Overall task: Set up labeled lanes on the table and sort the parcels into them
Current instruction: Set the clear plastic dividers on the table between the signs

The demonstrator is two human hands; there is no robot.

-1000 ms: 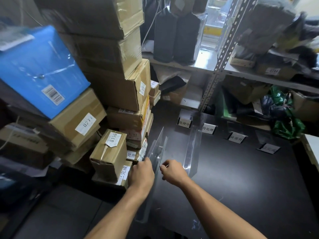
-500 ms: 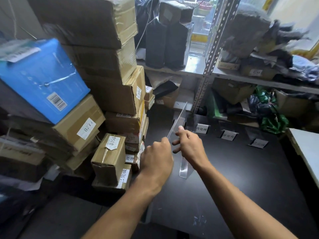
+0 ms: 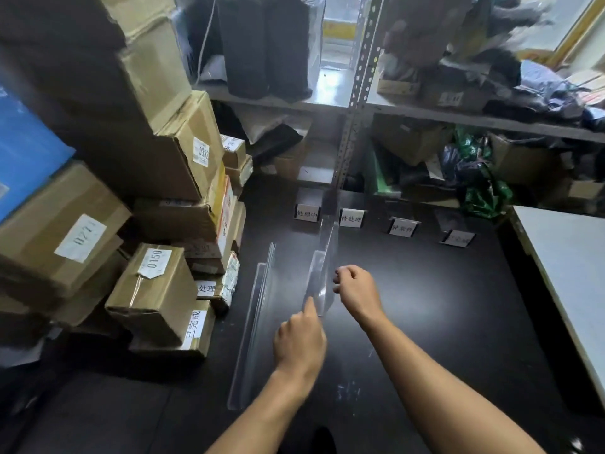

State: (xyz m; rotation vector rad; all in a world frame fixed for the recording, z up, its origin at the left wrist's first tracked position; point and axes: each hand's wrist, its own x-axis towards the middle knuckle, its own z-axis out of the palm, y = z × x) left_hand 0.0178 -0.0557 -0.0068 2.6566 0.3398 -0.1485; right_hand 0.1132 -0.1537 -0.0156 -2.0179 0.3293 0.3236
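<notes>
On the black table (image 3: 425,316) a clear acrylic divider (image 3: 324,267) stands on edge, running toward the label stands. My right hand (image 3: 355,288) has its fingers curled at the divider's near right side. My left hand (image 3: 299,339) touches its near lower end with an extended finger. A second clear divider strip (image 3: 253,326) lies to the left. Several small label stands (image 3: 307,213) (image 3: 351,218) (image 3: 402,228) (image 3: 457,238) line the table's far side. Labelled cardboard parcels (image 3: 154,290) are stacked at the left.
A metal shelving rack (image 3: 357,103) behind the table holds boxes, dark bags and green bags (image 3: 484,188). A white tabletop (image 3: 569,273) adjoins on the right. A blue folder (image 3: 23,152) leans on the left stack.
The divider, raised toward the labels half a second ago, now stands on the table between the first two labels. Both hands drew back nearer to me.
</notes>
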